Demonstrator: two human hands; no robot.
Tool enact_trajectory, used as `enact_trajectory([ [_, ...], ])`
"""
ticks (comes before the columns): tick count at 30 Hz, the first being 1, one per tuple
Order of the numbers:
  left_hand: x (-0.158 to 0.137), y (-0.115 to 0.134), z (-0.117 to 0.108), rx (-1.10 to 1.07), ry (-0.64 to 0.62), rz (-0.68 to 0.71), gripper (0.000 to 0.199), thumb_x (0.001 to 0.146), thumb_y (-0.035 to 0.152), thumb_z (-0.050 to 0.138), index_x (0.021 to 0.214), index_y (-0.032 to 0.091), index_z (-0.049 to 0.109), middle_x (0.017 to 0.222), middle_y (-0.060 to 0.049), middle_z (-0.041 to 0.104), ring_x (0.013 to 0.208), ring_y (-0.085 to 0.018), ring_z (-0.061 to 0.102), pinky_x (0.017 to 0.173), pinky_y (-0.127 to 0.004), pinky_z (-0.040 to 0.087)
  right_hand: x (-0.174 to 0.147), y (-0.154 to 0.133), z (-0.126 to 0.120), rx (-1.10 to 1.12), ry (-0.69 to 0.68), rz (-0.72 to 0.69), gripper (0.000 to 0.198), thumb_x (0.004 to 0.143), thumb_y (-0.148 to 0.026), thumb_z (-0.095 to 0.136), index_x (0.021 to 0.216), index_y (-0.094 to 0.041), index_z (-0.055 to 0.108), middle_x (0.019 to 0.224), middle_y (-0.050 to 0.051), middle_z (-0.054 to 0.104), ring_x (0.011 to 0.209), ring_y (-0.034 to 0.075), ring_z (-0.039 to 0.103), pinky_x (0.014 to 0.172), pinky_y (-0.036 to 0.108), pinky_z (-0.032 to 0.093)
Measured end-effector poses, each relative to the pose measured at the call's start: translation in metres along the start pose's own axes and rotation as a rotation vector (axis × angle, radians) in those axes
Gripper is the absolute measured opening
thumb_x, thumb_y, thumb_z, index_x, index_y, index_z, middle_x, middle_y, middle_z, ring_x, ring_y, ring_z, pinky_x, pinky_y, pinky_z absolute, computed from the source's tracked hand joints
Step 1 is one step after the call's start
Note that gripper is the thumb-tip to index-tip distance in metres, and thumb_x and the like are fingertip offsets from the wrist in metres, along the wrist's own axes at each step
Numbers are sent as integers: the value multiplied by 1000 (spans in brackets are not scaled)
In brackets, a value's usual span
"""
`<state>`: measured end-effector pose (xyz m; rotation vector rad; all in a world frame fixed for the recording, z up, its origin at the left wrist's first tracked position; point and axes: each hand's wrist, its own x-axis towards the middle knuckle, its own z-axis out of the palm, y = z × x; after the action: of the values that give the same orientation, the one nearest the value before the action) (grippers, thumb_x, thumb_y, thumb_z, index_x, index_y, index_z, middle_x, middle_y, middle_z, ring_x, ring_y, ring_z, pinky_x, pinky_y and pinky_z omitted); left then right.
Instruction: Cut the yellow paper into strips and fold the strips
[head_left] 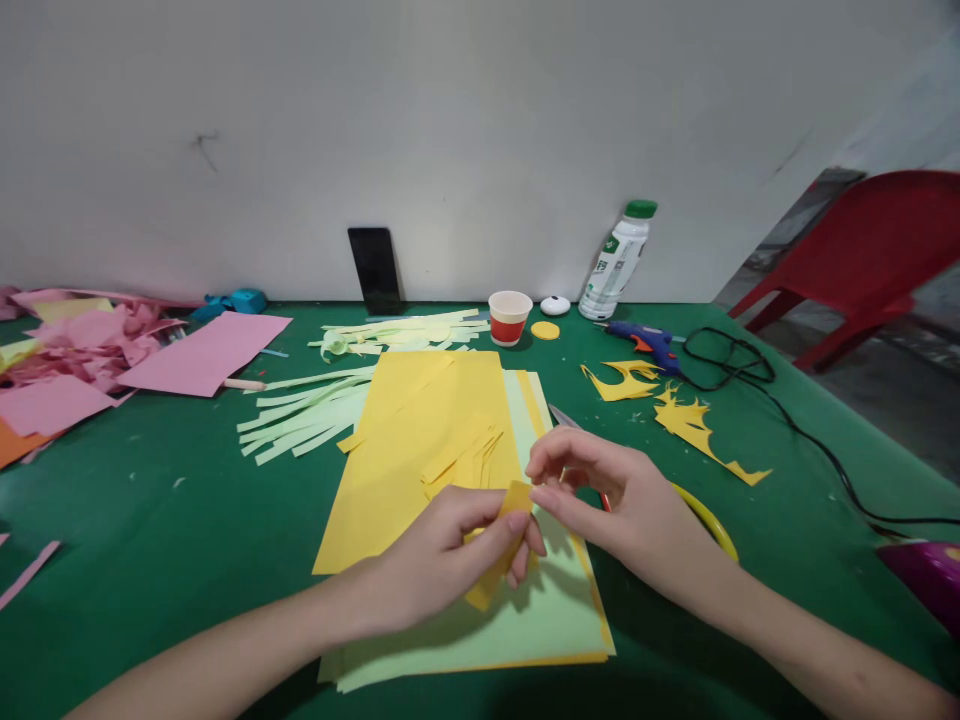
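My left hand (457, 545) pinches a small yellow paper strip (517, 497) between thumb and fingers, above the stacked sheets. Close to the strip's upper end, my right hand (607, 490) has its fingers bent, with a gap between thumb and forefinger; the thumb tip is at the strip's edge. Beneath the hands lies a yellow sheet (427, 400) with several loose yellow strips (472, 455) on it. It rests on pale green sheets (555, 620). Scissors with a yellow handle (709, 520) are partly hidden under my right hand.
Behind are a paper cup (508, 330), a bottle (616, 262) and a phone (375, 270) leaning on the wall. A glue gun (645, 342) with a black cord and yellow scraps (694, 430) lie right. Pink paper (210, 352) and fringed green paper (307, 415) lie left.
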<state>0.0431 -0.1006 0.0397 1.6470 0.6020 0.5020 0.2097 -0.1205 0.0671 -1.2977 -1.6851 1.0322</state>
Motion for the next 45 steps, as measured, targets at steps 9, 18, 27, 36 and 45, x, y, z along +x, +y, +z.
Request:
enact_trajectory([
  [9, 1, -7, 2, -200, -88, -184, 33, 89, 43, 34, 81, 16, 50, 54, 5, 45, 49, -7, 46, 56, -21, 41, 2, 1, -4, -35, 11, 8, 14, 79, -25, 51, 68, -17, 54, 64, -2, 55, 55, 7, 47, 49, 18, 37],
  [18, 3, -6, 5, -285, -93, -285, 33, 89, 43, 35, 72, 16, 46, 55, 7, 39, 42, -3, 34, 41, -15, 29, -2, 9, -5, -280, -73, -215, 19, 82, -18, 50, 66, -16, 59, 56, -4, 58, 48, 5, 47, 47, 16, 35],
  [27, 1, -4, 4, -309, -95, -321, 35, 85, 48, 40, 84, 15, 53, 51, 9, 31, 43, -5, 28, 41, -18, 26, -1, 8, -36, -333, -19, -93, 27, 87, -35, 40, 88, -18, 61, 52, -4, 53, 45, 9, 48, 45, 19, 38],
  [36, 0, -48, 35, -522, -66, -255, 30, 87, 44, 40, 78, 16, 44, 47, 9, 33, 44, -6, 25, 48, -23, 21, -56, 100, -66, -841, -31, 272, 43, 75, -28, 49, 116, -16, 51, 105, 14, 60, 89, 27, 60, 71, 37, 47],
  [45, 2, -31, 16, -476, 36, -250, 33, 85, 47, 43, 70, 18, 38, 45, 10, 34, 39, -4, 25, 40, -19, 20, -36, 92, -74, -451, -42, 584, 74, 56, -14, 53, 128, -10, 37, 62, -1, 54, 47, 13, 47, 44, 24, 33],
])
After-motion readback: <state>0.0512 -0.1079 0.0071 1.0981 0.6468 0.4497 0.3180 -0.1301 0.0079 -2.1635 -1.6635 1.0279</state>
